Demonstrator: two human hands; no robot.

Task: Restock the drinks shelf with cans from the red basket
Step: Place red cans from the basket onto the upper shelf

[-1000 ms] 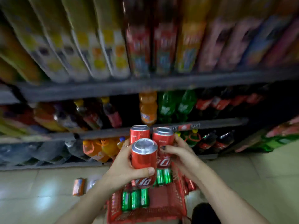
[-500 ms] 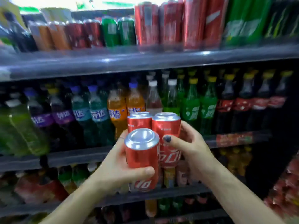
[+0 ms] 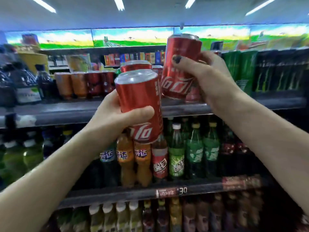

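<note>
My left hand (image 3: 115,118) grips a red cola can (image 3: 138,97), with a second red can (image 3: 136,65) showing just behind it, apparently in the same grasp. My right hand (image 3: 212,81) holds a third red cola can (image 3: 180,64), lifted and tilted above the upper drinks shelf (image 3: 66,111). That can hangs in front of the red cans standing on the shelf (image 3: 100,82). The red basket is out of view.
Orange and red cans (image 3: 71,84) line the upper shelf on the left, dark bottles (image 3: 25,87) farther left, green and black cans (image 3: 267,71) on the right. Below stand orange and green soda bottles (image 3: 177,154). More bottles fill the lowest shelf (image 3: 150,193).
Both hands rose from the basket near the floor up to the can shelf. The right hand separated its can from the other two and lifted it higher to the right.
</note>
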